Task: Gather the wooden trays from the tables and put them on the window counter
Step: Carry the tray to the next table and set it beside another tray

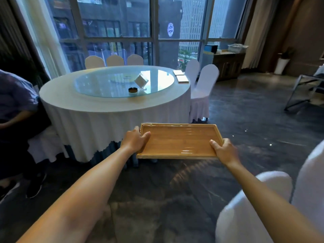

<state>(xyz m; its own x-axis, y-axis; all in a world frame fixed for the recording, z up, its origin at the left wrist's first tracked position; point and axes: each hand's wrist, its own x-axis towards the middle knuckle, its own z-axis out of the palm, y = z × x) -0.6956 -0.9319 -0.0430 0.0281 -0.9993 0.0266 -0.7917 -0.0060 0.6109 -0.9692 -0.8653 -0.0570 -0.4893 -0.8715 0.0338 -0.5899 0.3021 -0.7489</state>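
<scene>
Both hands, left (135, 140) and right (223, 149), grip the stacked wooden trays (178, 140); fingers underneath hidden.

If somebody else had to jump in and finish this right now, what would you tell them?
Left hand: gripping the left end of the tray stack.
Right hand: gripping its right end.
The stack looks like several wooden trays, held level in the air in front of the round table.
Two more flat trays seem to lie at the table's far right edge.
The counter stands by the window, back right, with boxes on top.
Done: this stack is picked up.
Left: carry it to the counter, set it down, then fetch the other trays.
</scene>
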